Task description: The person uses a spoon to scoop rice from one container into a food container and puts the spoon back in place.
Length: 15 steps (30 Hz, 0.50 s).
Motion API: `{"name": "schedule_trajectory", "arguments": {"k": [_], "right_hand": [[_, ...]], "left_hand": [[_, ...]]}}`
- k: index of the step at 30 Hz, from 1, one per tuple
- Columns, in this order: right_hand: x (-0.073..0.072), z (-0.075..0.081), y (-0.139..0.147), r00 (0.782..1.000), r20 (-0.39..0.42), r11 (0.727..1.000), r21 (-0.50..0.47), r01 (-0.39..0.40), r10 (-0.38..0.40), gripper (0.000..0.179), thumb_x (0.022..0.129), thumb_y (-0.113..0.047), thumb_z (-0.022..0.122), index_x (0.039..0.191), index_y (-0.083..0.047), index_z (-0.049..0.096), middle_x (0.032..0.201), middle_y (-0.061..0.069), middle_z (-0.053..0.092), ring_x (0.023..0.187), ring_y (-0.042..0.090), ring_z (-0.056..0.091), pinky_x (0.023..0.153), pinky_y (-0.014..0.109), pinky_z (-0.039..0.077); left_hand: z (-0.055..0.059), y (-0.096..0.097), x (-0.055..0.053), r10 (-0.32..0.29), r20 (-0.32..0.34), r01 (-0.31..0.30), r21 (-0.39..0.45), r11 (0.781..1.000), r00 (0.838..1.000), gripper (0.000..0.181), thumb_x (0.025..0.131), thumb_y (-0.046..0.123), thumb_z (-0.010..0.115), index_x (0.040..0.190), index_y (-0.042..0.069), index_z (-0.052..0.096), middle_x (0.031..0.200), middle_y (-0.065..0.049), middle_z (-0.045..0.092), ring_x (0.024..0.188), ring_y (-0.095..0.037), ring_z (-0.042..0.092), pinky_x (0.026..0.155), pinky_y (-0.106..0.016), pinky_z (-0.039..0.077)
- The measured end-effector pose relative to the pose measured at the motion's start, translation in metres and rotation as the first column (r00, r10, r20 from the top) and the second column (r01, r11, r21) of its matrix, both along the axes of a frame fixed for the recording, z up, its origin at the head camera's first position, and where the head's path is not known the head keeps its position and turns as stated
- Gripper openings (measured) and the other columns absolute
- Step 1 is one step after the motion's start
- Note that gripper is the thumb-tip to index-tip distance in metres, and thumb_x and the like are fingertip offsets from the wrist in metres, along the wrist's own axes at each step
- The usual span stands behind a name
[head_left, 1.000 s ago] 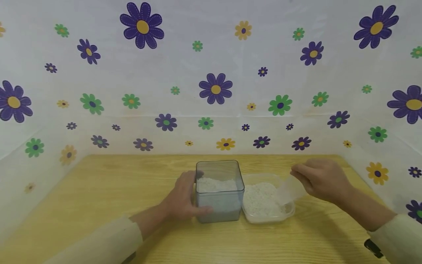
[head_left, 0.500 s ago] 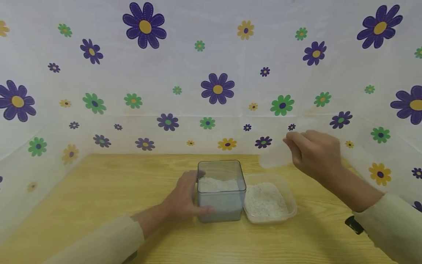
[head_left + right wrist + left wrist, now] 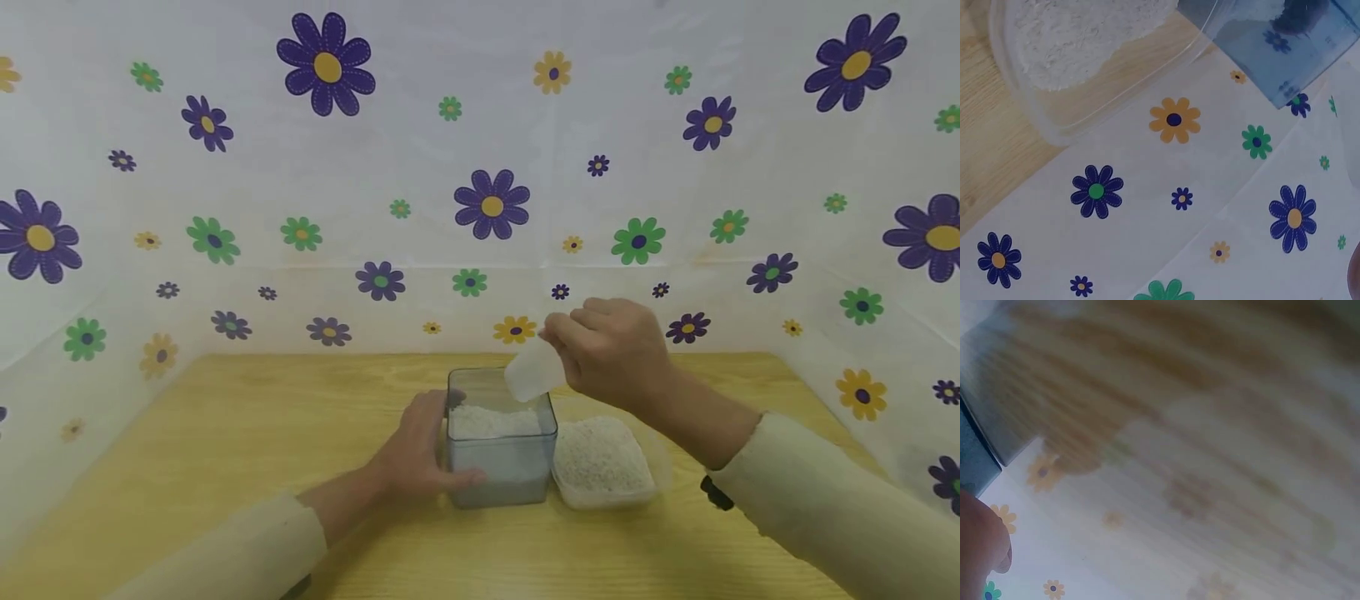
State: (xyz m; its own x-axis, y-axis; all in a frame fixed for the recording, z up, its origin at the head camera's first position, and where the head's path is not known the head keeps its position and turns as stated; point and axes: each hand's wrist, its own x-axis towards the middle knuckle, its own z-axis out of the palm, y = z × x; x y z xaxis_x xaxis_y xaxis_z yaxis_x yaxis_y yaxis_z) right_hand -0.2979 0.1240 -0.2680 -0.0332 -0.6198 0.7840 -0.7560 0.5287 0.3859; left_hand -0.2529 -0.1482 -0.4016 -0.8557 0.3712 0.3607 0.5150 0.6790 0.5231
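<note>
A bluish see-through square container (image 3: 498, 471) stands on the table, partly filled with white grainy stuff that looks like rice. My left hand (image 3: 420, 450) grips its left side, the thumb across the front face and the other fingers round the left and back. Above the container's right rear rim, my right hand (image 3: 615, 350) pinches a whitish translucent scoop (image 3: 534, 372), tilted with its mouth towards the opening. To the right, touching or nearly touching the container, a clear shallow tub (image 3: 656, 475) holds a heap of the same white grains (image 3: 603, 454). The scoop's handle is hidden in the fingers.
The wood-grain table (image 3: 247, 467) reaches back to a white flowered cloth (image 3: 405, 150), which also stands at the left and right sides. The left wrist view is mostly blurred, with the container's corner (image 3: 988, 450) at its left edge.
My right hand has lifted the scoop out of the tub, then moved it left over the bluish container. My left hand has stayed in place on the container.
</note>
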Motion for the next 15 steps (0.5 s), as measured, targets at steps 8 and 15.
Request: {"name": "schedule_trajectory", "arguments": {"k": [8, 15], "right_hand": [[0.001, -0.014, -0.029, 0.999, -0.050, 0.977, 0.212, 0.031, -0.020, 0.016, 0.087, -0.010, 0.069, 0.072, -0.010, 0.066, 0.048, -0.001, 0.045, 0.044, 0.011, 0.035, 0.043, 0.025, 0.030], [0.002, -0.016, -0.037, 0.995, -0.022, 0.938, 0.332, 0.103, -0.102, 0.015, 0.085, -0.004, 0.061, 0.073, -0.013, 0.065, 0.050, -0.003, 0.045, 0.047, 0.010, 0.033, 0.046, 0.024, 0.028]], "left_hand": [[-0.002, 0.000, 0.000, -0.004, -0.002, 0.004, 0.012, 1.000, 1.000, 0.094, 0.070, 0.052, 0.083, 0.138, 0.001, 0.043, 0.131, -0.012, 0.054, 0.120, -0.027, 0.046, 0.102, -0.055, 0.036], [0.000, 0.001, 0.001, -0.008, -0.004, 0.008, -0.003, 1.000, 1.000, 0.094, 0.070, 0.052, 0.082, 0.140, 0.003, 0.042, 0.133, -0.013, 0.053, 0.121, -0.027, 0.045, 0.103, -0.055, 0.036]]}}
